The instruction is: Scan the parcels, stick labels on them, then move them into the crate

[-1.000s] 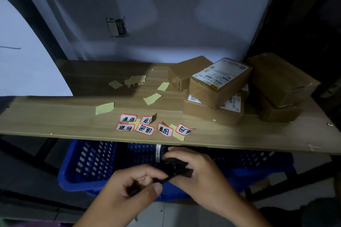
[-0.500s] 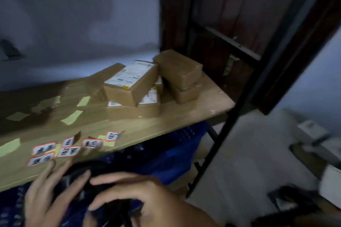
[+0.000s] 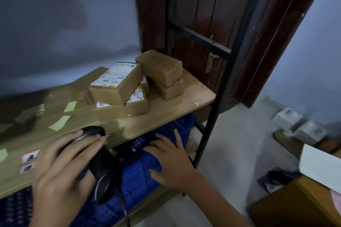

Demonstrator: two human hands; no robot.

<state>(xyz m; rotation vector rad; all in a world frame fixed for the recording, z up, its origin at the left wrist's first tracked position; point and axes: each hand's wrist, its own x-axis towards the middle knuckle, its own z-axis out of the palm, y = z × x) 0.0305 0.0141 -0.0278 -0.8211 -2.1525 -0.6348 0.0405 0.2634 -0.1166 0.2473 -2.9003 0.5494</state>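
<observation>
**Hands part; scanner now in the left alone**

A second ago both hands closed together around the black scanner [image 3: 96, 155] at the bottom centre of the frame. Now only the left hand [image 3: 60, 175] grips it, raised at the lower left over the front edge of the desk [image 3: 166, 114]. The right hand [image 3: 169, 160] has let go and lies with fingers spread over the blue crate [image 3: 140, 171]. The view has swung right.

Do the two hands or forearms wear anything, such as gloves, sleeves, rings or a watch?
Nothing shows. The left hand and the right hand have no gloves or visible rings. Both wrists and forearms are uncovered as far as the frame shows: no sleeve, watch or band.
</observation>
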